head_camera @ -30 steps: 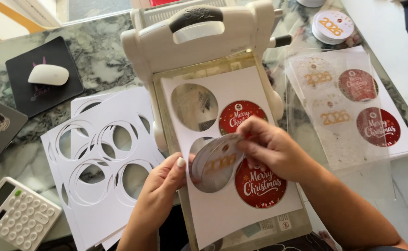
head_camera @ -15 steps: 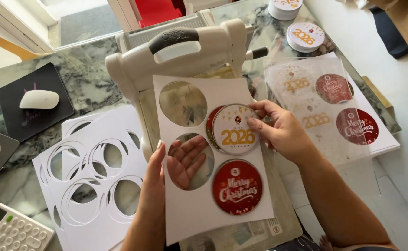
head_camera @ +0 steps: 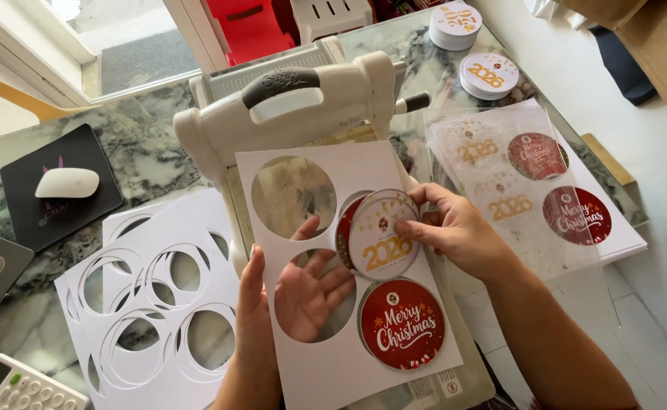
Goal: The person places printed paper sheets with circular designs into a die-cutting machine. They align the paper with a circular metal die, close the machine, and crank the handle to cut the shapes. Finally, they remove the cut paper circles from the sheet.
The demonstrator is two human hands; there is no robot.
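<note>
My left hand (head_camera: 303,292) lies palm up under a white sheet (head_camera: 326,380) with round cut-outs and holds it up; the palm shows through the lower left hole. My right hand (head_camera: 455,228) pinches a white round sticker (head_camera: 383,235) with gold numerals, lifted over the upper right hole, where a red disc's edge (head_camera: 342,231) shows behind it. A red round sticker (head_camera: 402,325) still sits in the lower right of the sheet. The upper left hole is empty.
A cream die-cutting machine (head_camera: 295,106) with a grey handle stands behind the sheet. Left lies a pile of cut-out white sheets (head_camera: 151,304), a mouse (head_camera: 66,182) on a black pad, a calculator (head_camera: 14,387). Right: printed sticker sheets (head_camera: 531,190) and two stacks of round stickers (head_camera: 489,74).
The white round sticker has been pulled out of the sheet and turned face up. My left hand has slid under the sheet, and the camera has tilted up.
</note>
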